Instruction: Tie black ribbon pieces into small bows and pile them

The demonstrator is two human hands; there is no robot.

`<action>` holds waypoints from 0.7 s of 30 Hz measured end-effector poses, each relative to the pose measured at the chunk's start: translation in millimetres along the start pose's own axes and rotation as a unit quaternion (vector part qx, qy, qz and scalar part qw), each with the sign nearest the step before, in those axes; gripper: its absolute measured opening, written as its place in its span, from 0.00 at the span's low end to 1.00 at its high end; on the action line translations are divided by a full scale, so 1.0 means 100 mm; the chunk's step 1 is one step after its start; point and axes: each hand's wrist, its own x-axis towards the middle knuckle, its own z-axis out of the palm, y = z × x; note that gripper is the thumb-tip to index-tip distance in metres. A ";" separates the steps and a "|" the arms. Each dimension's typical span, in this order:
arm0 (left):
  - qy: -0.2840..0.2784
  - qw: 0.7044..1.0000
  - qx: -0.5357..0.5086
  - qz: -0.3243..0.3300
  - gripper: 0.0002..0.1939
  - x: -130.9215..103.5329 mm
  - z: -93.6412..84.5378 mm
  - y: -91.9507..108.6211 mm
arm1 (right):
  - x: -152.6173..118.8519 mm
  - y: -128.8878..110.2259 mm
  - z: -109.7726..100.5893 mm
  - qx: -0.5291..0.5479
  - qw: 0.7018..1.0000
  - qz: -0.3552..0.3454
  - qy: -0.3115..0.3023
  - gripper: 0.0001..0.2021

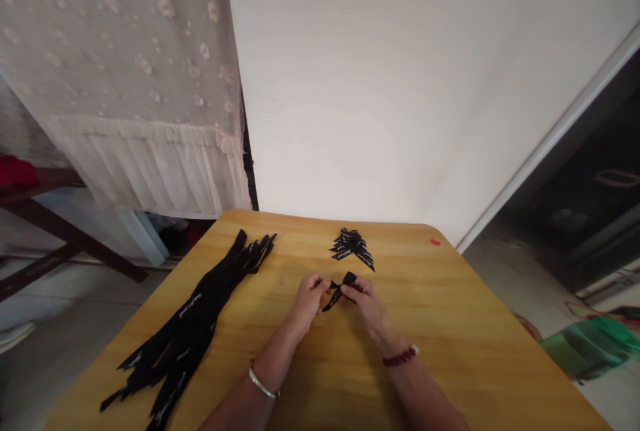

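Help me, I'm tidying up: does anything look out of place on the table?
A small red piece near the far right corner of the table looks odd, lying apart from the black ribbons. Nothing looks spilled.

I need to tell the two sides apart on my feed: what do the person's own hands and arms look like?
The left hand is ungloved, with a slim, shiny, silvery bangle on that arm. The right hand is ungloved too, its arm wearing a dark red bracelet with a small pale spot. No sleeves show.
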 end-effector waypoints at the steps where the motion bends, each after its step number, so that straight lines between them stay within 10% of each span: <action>1: 0.007 1.000 -0.010 0.002 0.13 0.00 -0.01 0.00 | -0.01 -0.01 0.00 0.030 0.999 0.023 0.004 0.06; 8: 0.002 0.998 -0.036 0.043 0.12 0.00 -0.08 0.07 | 0.00 -0.02 -0.05 0.136 0.982 0.115 0.070 0.06; 21: -0.050 0.998 0.042 -0.028 0.09 -0.05 0.01 0.09 | -0.02 -0.01 -0.01 0.079 0.994 0.070 -0.011 0.05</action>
